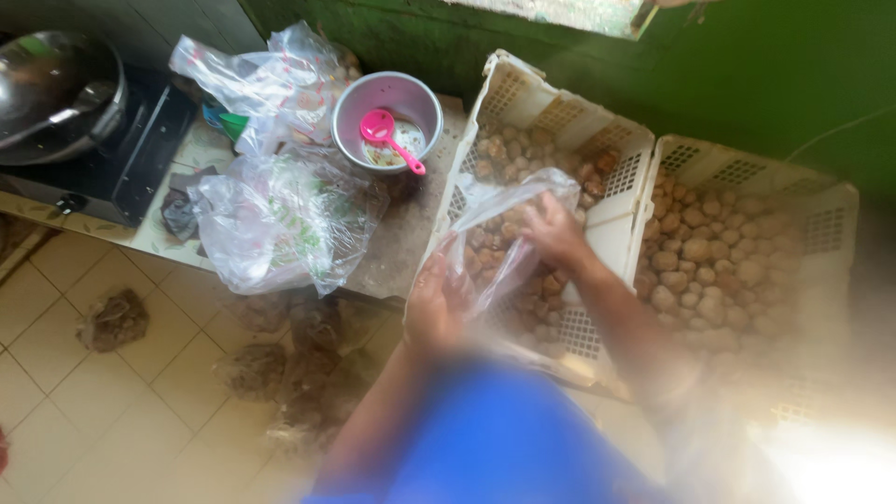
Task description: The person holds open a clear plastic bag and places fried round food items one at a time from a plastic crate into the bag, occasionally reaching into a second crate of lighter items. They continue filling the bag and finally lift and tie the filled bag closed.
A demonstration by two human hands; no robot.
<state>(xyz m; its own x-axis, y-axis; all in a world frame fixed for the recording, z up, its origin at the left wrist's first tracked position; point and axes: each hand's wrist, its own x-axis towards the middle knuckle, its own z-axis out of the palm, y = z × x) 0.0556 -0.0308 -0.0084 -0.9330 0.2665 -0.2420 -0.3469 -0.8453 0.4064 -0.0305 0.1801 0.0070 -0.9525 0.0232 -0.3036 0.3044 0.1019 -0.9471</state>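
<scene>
There is one camera, worn on the person's head. It looks down from above and close, over a blue sleeve [504,439] at six o'clock. The white crates [597,159] sit from the middle out to three o'clock. The metal bowl [387,117] is near twelve o'clock. The tiled floor [112,411] fills eight o'clock. The near edges look blurry.

The near crate [597,215] is occupied by both hands and a clear bag [509,219]; access from 6 o'clock is blocked by the forearms. At 9 o'clock, the counter is obstructed by loose plastic bags [280,219]. At 3 o'clock, the second crate [821,201] is left open from above.
</scene>
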